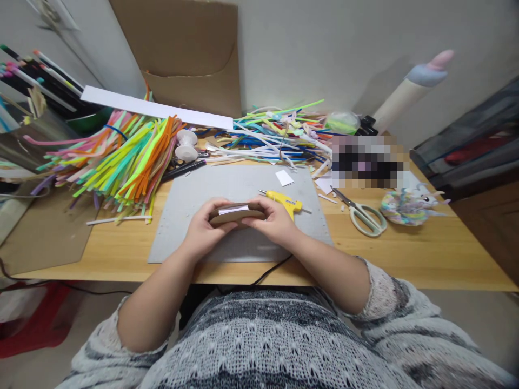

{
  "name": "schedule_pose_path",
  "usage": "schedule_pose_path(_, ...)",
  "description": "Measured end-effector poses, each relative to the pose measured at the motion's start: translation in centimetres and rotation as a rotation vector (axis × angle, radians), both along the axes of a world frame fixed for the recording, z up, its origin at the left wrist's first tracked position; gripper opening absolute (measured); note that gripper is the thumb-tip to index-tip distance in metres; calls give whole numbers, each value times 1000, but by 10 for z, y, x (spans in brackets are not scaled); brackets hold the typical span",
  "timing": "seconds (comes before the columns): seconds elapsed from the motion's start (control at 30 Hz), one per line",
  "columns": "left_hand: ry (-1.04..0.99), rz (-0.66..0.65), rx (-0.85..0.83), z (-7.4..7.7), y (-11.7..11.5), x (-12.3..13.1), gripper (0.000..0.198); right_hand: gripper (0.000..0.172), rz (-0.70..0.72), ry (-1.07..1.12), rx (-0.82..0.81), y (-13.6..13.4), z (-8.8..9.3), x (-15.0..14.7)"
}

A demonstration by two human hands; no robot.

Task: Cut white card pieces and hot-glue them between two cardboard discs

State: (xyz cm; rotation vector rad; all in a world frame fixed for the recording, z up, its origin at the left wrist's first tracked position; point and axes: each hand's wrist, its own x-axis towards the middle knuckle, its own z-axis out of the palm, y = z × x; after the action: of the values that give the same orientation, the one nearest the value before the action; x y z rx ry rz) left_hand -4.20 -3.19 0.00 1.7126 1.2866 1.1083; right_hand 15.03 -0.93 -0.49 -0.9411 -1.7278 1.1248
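Between my two hands is a brown cardboard piece (237, 217) with rounded ends, made of two layers with white paper (233, 209) showing between them. My left hand (207, 224) grips its left end, thumb along the near side and fingers behind. At the right end my right hand (273, 217) pinches it the same way. Both hands are above a grey mat (182, 200). Just behind my right hand lies a yellow hot glue gun (286, 202), its nozzle pointing left and its handle partly hidden by that hand.
Bundled colourful pipe cleaners (133, 162) lie at the left, loose ones (267, 135) along the back. A white spool (187, 146) stands near the mat. Scissors (367, 216) and a pastel figure (411, 204) lie at the right. A black cord (272, 270) crosses the table's front edge.
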Motion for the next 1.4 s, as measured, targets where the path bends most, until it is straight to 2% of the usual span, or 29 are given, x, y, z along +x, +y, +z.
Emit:
schedule_pose_path(0.13,-6,2,5,-1,1,-1,47,36,29,-6,-26,2,-3,0)
schedule_pose_path(0.2,-43,7,9,-1,2,-2,54,36,27,-10,-41,2,-3,0)
schedule_pose_path(0.33,-23,17,49,1,3,-2,37,23,6,-16,-35,0,-1,-1)
schedule_pose_path(0.43,-10,16,7,1,3,0,28,27,-29,-4,21,-3,1,0)
schedule_pose_path(0.53,-10,12,-70,1,3,1,33,30,-44,2,41,-3,2,1)
schedule_pose_path(0.67,-26,15,-88,-1,3,1,46,39,-26,5,-58,3,2,3)
schedule_pose_path(0.83,2,-8,-90,-1,4,2,29,31,72,22,-175,10,0,8)
schedule_pose_path(1.07,-34,26,-114,-1,5,8,28,27,65,-32,-145,8,-1,7)
schedule_pose_path(1.3,-50,0,-114,-5,7,8,30,24,11,-78,-128,7,-5,4)
schedule_pose_path(1.4,-25,-2,-100,-7,7,6,28,26,50,-153,-93,5,3,6)
